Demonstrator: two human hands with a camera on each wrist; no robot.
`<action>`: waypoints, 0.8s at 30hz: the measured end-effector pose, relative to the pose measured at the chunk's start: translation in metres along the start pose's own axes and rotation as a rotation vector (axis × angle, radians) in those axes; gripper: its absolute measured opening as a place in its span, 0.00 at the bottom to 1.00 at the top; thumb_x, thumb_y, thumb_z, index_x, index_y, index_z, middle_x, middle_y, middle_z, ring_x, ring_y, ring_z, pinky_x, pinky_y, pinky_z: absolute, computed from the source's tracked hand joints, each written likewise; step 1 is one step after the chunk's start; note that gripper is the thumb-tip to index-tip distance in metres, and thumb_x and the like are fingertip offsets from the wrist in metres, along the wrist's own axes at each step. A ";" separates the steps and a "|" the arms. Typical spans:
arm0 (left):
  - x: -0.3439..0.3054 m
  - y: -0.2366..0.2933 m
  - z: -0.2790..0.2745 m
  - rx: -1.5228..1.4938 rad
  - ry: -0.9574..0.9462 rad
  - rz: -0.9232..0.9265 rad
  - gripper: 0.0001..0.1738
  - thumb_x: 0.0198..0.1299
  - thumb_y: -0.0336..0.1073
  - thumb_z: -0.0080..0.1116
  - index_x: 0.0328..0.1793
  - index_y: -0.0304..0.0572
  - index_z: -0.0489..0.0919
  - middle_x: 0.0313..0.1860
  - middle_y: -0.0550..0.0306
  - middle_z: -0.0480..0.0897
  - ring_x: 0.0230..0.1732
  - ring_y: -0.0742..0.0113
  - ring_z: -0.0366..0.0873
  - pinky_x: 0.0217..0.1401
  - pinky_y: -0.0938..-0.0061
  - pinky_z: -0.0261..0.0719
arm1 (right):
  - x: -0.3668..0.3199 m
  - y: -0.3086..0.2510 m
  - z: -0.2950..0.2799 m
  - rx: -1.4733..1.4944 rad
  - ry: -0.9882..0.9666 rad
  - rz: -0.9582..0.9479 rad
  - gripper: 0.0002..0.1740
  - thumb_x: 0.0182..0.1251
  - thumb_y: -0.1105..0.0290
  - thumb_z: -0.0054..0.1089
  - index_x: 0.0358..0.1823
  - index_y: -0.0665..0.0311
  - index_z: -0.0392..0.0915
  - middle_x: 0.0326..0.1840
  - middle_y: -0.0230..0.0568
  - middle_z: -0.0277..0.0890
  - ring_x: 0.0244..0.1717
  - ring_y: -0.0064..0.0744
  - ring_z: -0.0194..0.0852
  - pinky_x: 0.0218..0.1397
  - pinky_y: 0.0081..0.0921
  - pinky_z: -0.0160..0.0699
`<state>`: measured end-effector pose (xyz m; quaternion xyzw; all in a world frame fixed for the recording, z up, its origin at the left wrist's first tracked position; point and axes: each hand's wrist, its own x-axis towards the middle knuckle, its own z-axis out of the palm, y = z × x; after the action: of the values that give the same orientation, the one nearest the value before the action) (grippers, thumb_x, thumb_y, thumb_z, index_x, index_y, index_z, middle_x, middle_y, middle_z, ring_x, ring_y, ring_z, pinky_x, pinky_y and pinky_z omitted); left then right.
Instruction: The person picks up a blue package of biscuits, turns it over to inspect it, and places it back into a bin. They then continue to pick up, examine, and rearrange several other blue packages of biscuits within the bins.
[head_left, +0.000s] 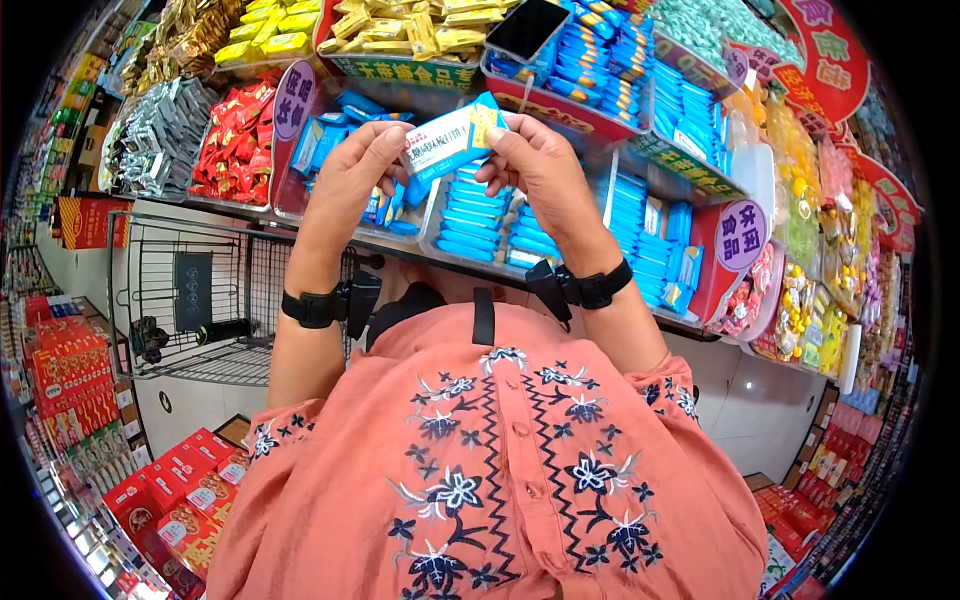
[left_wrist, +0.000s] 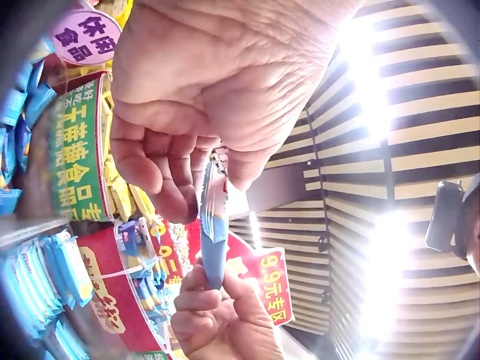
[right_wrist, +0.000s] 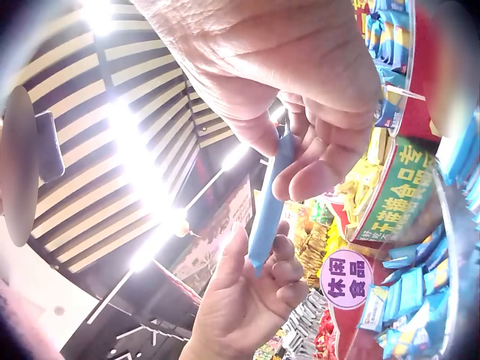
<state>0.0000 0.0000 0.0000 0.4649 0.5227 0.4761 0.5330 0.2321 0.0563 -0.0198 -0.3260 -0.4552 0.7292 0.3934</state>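
Between both hands is a blue-and-white snack packet [head_left: 445, 146] with printed lettering and a yellow picture at its right end. My left hand [head_left: 362, 160] pinches the packet's left end between thumb and fingers. At the other end my right hand [head_left: 540, 165] grips it the same way, thumb on the front. Both wrist views show the packet edge-on, thin and light blue. It is held up above bins of similar blue packets [head_left: 470, 218].
A wire shopping cart [head_left: 210, 300] stands at the left. Around the bins lie red packets [head_left: 232, 150], yellow packets [head_left: 400, 30] and hanging bagged sweets [head_left: 800, 190]. A dark phone-like slab [head_left: 527, 30] rests on the far bins. Red boxes [head_left: 180, 500] are stacked at the lower left.
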 end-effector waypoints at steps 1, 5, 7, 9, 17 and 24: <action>0.000 -0.002 -0.001 -0.013 0.007 0.000 0.20 0.73 0.46 0.55 0.59 0.36 0.79 0.37 0.64 0.81 0.35 0.79 0.78 0.35 0.84 0.74 | 0.000 -0.001 0.001 0.009 0.012 -0.011 0.17 0.74 0.63 0.58 0.53 0.70 0.74 0.41 0.39 0.81 0.36 0.25 0.84 0.34 0.21 0.82; -0.017 -0.011 0.013 -0.049 -0.001 0.007 0.18 0.73 0.45 0.55 0.56 0.37 0.79 0.37 0.64 0.82 0.35 0.80 0.77 0.34 0.84 0.73 | -0.020 -0.001 -0.004 -0.004 0.039 -0.006 0.17 0.74 0.64 0.58 0.53 0.71 0.74 0.41 0.39 0.80 0.35 0.25 0.83 0.33 0.21 0.81; -0.021 -0.010 0.018 -0.043 0.010 0.005 0.16 0.74 0.45 0.54 0.52 0.40 0.80 0.35 0.66 0.80 0.34 0.80 0.77 0.35 0.84 0.73 | -0.024 -0.001 -0.004 -0.007 0.042 0.000 0.17 0.74 0.64 0.58 0.53 0.71 0.74 0.41 0.39 0.80 0.35 0.25 0.83 0.33 0.21 0.81; -0.022 -0.010 0.019 -0.035 0.014 0.017 0.15 0.74 0.45 0.54 0.51 0.40 0.80 0.35 0.66 0.80 0.33 0.80 0.77 0.34 0.85 0.73 | -0.024 -0.001 -0.005 -0.012 0.043 -0.005 0.17 0.74 0.64 0.58 0.52 0.71 0.75 0.40 0.39 0.80 0.35 0.25 0.83 0.33 0.21 0.81; -0.022 -0.009 0.026 -0.011 0.032 0.022 0.12 0.74 0.44 0.54 0.47 0.44 0.80 0.32 0.68 0.78 0.32 0.82 0.76 0.34 0.85 0.72 | -0.029 -0.002 -0.010 -0.026 0.025 0.034 0.16 0.71 0.62 0.62 0.49 0.68 0.76 0.38 0.37 0.80 0.33 0.24 0.82 0.32 0.20 0.81; -0.001 -0.059 0.027 0.111 -0.074 -0.193 0.19 0.72 0.47 0.55 0.53 0.37 0.78 0.35 0.64 0.79 0.32 0.80 0.75 0.31 0.84 0.73 | -0.020 0.044 -0.054 -0.073 0.061 0.317 0.13 0.65 0.62 0.68 0.38 0.64 0.77 0.33 0.35 0.80 0.27 0.21 0.80 0.26 0.19 0.81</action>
<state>0.0287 -0.0080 -0.0576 0.4585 0.5703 0.3756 0.5687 0.2743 0.0485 -0.0785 -0.4300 -0.4121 0.7548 0.2747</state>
